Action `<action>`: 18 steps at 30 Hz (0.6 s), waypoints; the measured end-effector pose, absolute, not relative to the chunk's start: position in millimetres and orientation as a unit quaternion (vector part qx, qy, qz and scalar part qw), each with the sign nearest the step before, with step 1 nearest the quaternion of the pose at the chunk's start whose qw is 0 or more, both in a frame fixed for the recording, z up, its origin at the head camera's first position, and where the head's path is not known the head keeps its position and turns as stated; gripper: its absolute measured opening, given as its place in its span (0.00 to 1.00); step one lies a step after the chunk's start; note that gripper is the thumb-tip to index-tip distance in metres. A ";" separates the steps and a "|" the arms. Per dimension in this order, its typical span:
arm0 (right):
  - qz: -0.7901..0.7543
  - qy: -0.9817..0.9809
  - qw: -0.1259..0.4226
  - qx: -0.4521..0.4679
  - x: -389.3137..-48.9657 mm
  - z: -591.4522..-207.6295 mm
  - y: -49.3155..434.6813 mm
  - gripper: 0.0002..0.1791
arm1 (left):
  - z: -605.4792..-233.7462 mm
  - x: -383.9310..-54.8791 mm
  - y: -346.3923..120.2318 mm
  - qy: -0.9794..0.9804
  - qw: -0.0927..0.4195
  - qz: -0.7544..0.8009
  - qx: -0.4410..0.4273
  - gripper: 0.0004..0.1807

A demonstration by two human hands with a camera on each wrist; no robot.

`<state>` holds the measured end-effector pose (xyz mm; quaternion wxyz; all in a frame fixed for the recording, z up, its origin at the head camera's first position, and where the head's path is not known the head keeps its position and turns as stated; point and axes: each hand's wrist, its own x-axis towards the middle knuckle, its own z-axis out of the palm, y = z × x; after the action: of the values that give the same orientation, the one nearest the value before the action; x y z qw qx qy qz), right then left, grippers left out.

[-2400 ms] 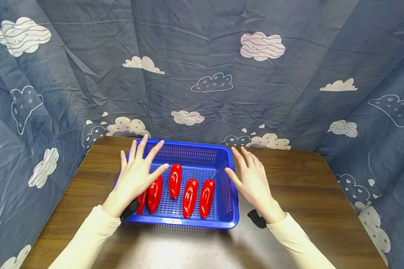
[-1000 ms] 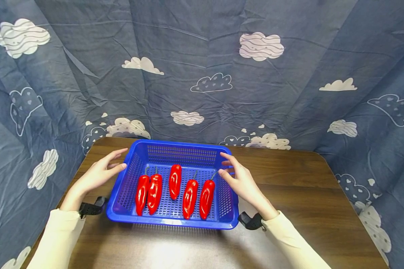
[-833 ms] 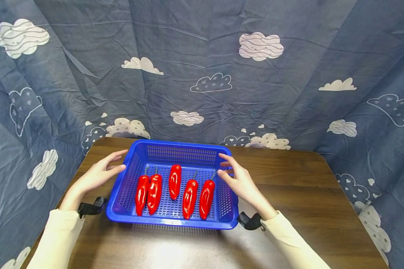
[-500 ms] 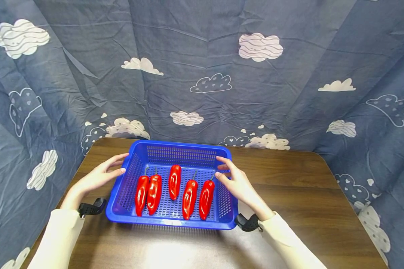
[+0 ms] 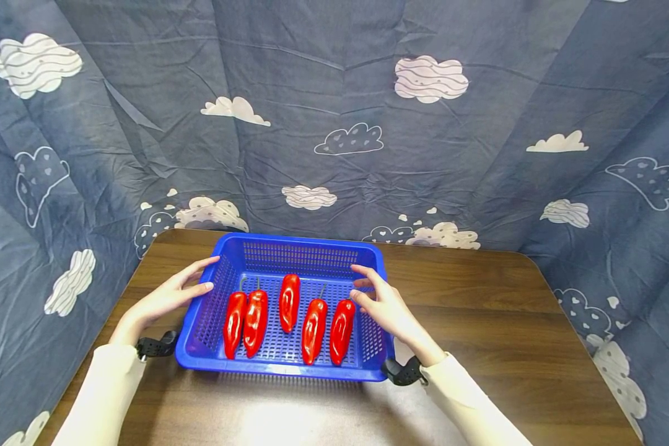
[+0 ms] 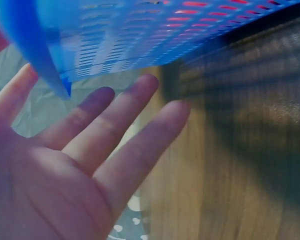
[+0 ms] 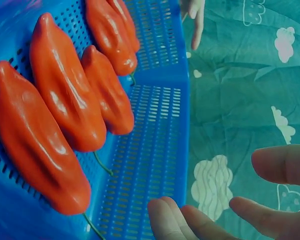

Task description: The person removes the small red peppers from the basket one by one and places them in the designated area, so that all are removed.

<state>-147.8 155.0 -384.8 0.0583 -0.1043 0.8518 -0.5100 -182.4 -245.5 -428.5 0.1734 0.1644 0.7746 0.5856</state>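
Observation:
A blue plastic basket [image 5: 290, 370] with slotted walls holds several glossy red peppers [image 5: 290, 303], lying lengthwise apart from one another or in a close pair. At its left end my left hand [image 5: 167, 297] has its thumb and index fingertip right at the rim. In the left wrist view, the other fingers [image 6: 140, 150] stretch out loosely beneath the slotted wall. My right hand [image 5: 387, 306] reaches over the right rim, fingers relaxed and holding nothing. Its fingertips overlap the inside of the basket, just above the stem end of the rightmost pepper [image 5: 342, 331].
The basket stands on a brown wooden table [image 5: 479, 310], which extends to its right and in front. Close behind the table hangs a dark blue curtain [image 5: 312, 155] with white clouds. Black straps [image 5: 404, 371] circle both wrists.
Earlier the left hand was spread over the basket's left side; it has moved out to the left rim. The right hand has moved left, over the right rim. Basket and peppers stay put.

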 end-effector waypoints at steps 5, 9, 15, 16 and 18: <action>-0.527 0.841 0.074 -0.098 -147.0 -388.3 152.4 0.26 | -435.3 -186.1 -241.6 0.776 0.166 0.584 0.174 0.33; -0.538 0.834 0.084 -0.095 -147.5 -391.8 151.3 0.26 | -440.8 -188.1 -239.0 0.776 0.162 0.585 0.170 0.32; -0.547 0.828 0.095 -0.083 -148.8 -393.7 149.2 0.25 | -448.1 -189.4 -234.2 0.773 0.163 0.591 0.164 0.33; -0.547 0.828 0.096 -0.081 -149.0 -393.9 148.7 0.25 | -449.0 -189.5 -233.4 0.772 0.163 0.592 0.164 0.34; -0.547 0.827 0.099 -0.078 -149.3 -394.6 147.8 0.25 | -450.6 -189.7 -231.8 0.769 0.163 0.597 0.161 0.34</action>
<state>-149.3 147.8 -394.6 0.0987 -0.0781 0.8274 -0.5473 -189.7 -231.8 -450.6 0.1630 0.1609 0.7691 0.5967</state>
